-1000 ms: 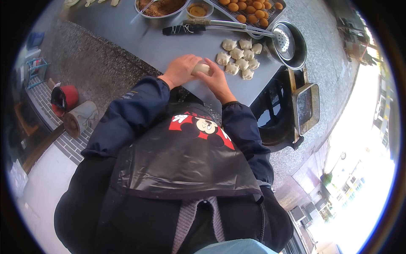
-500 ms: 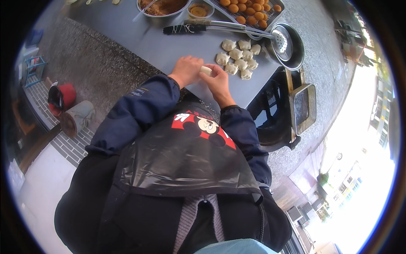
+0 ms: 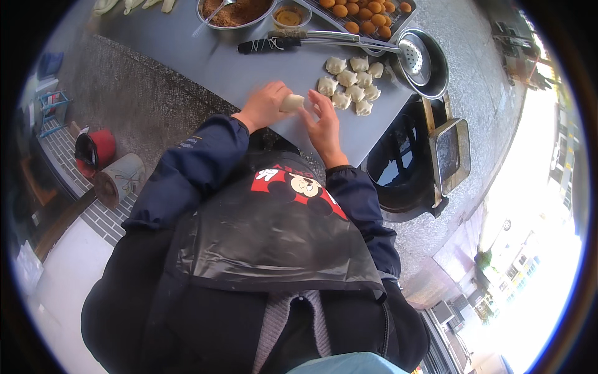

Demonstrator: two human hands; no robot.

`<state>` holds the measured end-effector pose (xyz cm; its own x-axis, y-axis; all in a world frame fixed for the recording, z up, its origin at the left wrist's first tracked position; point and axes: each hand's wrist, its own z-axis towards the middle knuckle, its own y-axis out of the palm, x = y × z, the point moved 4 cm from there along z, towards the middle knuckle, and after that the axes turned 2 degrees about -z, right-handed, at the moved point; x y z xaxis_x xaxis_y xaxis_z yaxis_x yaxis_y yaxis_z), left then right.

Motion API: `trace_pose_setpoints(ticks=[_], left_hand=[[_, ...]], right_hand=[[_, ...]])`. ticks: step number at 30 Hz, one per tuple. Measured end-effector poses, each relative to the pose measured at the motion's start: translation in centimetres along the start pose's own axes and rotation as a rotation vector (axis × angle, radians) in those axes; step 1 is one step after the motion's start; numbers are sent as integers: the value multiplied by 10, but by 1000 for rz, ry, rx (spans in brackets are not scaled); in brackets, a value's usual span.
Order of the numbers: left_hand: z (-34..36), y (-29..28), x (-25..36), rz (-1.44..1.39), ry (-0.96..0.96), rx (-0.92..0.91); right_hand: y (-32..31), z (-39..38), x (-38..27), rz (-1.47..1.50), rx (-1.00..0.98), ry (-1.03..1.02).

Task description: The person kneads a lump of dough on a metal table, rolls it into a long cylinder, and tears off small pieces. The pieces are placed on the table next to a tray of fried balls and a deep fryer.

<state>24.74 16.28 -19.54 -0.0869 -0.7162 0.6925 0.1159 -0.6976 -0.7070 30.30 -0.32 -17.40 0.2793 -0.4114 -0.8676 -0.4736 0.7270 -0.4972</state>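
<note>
My left hand (image 3: 266, 105) is closed round a pale roll of dough (image 3: 291, 103), whose end sticks out toward the right. Over the near edge of the metal table (image 3: 249, 71), my right hand (image 3: 324, 128) is spread, its fingers apart and close beside the dough's end. Nothing shows in that hand. Several small pinched-off dough pieces (image 3: 346, 78) lie in a cluster on the tabletop, just beyond my right fingers.
Beyond them are a skimmer (image 3: 410, 57) resting on a metal pot (image 3: 439, 81), a bowl of brown powder (image 3: 240, 19), a small tub (image 3: 290, 16) and a rack of fried balls (image 3: 367, 12). Dough strips (image 3: 134, 5) lie far left. A dark oil pan (image 3: 398, 162) stands right.
My right hand has come away from the dough and its fingers have spread. My left hand has shifted slightly left with the dough, which now shows more.
</note>
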Motion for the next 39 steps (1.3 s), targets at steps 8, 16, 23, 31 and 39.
trace_pose_setpoints(ticks=[8, 16, 23, 31, 39], left_hand=[[8, -3, 23, -32, 93, 51], [13, 9, 23, 293, -29, -102], [13, -2, -10, 205, -202, -27], [1, -11, -23, 65, -118, -49], [24, -26, 37, -195, 136, 163]], right_hand=[[15, 6, -3, 324, -204, 344], [3, 1, -19, 388, -114, 386], [-12, 8, -33, 38, 4, -20], [4, 30, 2, -141, 30, -165], [2, 21, -23, 496, -150, 318]])
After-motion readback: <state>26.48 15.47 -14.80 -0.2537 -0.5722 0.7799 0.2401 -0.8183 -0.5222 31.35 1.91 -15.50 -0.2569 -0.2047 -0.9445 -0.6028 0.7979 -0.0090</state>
